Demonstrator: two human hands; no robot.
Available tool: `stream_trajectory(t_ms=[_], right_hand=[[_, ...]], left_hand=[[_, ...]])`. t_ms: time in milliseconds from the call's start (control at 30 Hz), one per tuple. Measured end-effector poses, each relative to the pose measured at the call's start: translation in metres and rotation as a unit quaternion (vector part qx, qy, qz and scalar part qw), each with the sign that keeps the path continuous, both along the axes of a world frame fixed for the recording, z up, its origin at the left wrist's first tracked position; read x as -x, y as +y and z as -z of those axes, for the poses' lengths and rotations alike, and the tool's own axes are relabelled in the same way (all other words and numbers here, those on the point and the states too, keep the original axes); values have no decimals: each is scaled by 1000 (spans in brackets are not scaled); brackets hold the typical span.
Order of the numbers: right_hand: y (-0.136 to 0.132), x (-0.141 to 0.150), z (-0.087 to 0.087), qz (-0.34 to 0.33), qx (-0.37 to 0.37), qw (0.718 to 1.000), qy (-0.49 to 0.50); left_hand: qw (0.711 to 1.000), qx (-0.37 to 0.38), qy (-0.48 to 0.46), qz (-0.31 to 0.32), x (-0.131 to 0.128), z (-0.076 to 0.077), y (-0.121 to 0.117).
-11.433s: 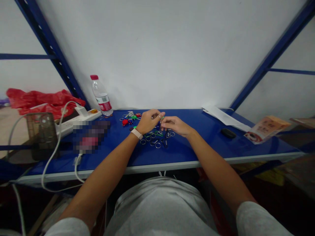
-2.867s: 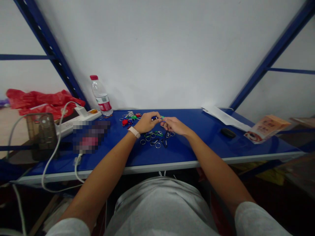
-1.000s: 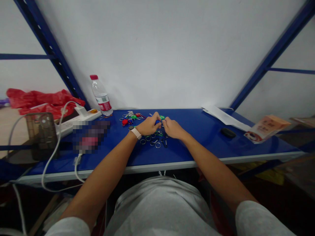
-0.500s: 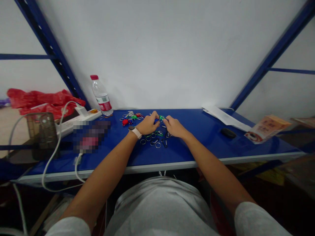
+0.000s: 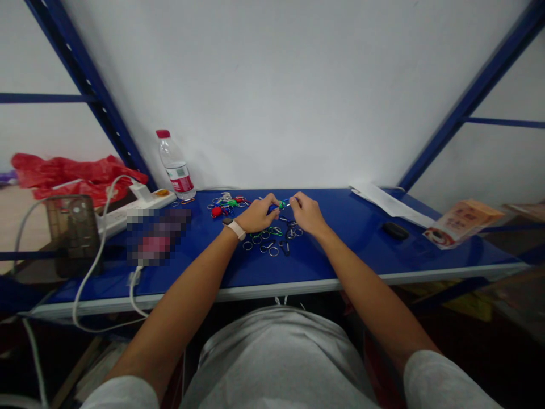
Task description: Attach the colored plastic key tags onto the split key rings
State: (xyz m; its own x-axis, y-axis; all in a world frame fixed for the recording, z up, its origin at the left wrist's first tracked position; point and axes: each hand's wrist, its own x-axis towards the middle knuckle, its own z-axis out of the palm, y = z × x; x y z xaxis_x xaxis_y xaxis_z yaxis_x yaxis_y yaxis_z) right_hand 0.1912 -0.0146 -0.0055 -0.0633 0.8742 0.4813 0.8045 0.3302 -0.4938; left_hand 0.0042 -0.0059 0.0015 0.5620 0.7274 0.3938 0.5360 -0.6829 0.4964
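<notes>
My left hand (image 5: pixel 258 214), with a watch on its wrist, pinches a small blue and green keychain piece (image 5: pixel 281 204), partly hidden by the fingers. Facing it, the fingers of my right hand (image 5: pixel 307 216) are closed on a small shiny metal part that looks like a key ring (image 5: pixel 288 205), close against that piece. Nearer me on the table lie several loose key rings (image 5: pixel 273 251), a green carabiner clip (image 5: pixel 277 232) and a dark carabiner clip (image 5: pixel 284 247). Left of my left hand sits a pile of red, green and blue keychains (image 5: pixel 227 203).
The blue table (image 5: pixel 340 250) stands against a white wall. Left are a water bottle (image 5: pixel 176 167), a power strip (image 5: pixel 131 210), a blurred-out phone (image 5: pixel 157 238) and cables. Right are papers (image 5: pixel 392 207), a black oval object (image 5: pixel 395 230) and a small box (image 5: pixel 464 221).
My right hand has shifted slightly up and right, away from my left, and a shiny metal part now shows between them. My left hand has barely moved.
</notes>
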Motion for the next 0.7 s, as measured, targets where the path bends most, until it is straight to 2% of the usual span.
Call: stream_trajectory(t_ms=[133,233,333,400,700], right_hand=[[0,0,0,12,-11,1000,24],[1,1,1,21,12,1000,0],[3,0,1,8,42,998,-49],[3,-1,2,-4,55,996,-76],[2,-4,8,-9,60,980,-188]], left_hand=[[999,39,-35,0,-1,-5,-4],[986,146,-73,23,-1,-8,-5],[955,265,-116,63,0,-10,-4],[934,312,-160,71,0,-11,-4],[848,395,-352,18,3,-19,-1]])
